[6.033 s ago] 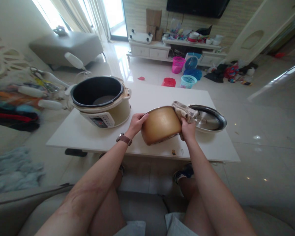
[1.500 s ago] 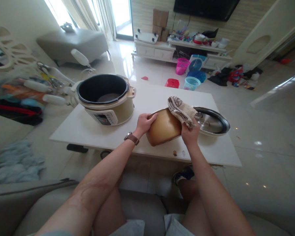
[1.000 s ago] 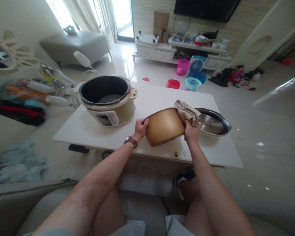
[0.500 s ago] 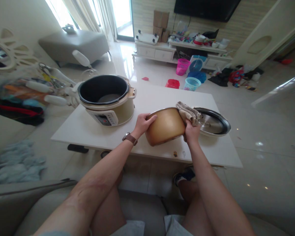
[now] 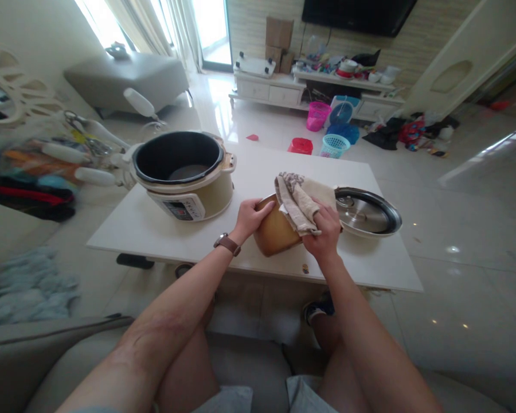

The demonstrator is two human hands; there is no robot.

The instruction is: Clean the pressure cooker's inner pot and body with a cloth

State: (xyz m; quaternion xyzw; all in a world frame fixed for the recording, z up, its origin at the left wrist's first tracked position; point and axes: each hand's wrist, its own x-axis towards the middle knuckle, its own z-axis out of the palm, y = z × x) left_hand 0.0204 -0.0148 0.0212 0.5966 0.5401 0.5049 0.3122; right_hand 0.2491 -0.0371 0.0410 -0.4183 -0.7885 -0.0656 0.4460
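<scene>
A golden-brown inner pot (image 5: 279, 232) is tilted on its side above the front of the white table. My left hand (image 5: 251, 219) grips its left rim, thumb on the outer wall. My right hand (image 5: 324, 226) is closed on a beige patterned cloth (image 5: 298, 203) and presses it against the pot's outer side, covering much of the right half. To the left stands the pressure cooker body (image 5: 189, 178), uncovered, with its dark interior and front control panel showing. Right of my right hand lies the round cooker lid (image 5: 367, 212), its metal underside facing up.
The white table (image 5: 249, 172) holds the cooker and lid; a small brown item (image 5: 305, 268) sits at its front edge. Beyond it on the floor are a red bucket (image 5: 301, 146) and a light-blue basket (image 5: 335, 146). A grey sofa (image 5: 249, 361) is beneath me.
My right hand has moved left with the cloth, from the pot's right edge onto its outer side. The left hand keeps its hold, and the pot stays in nearly the same place.
</scene>
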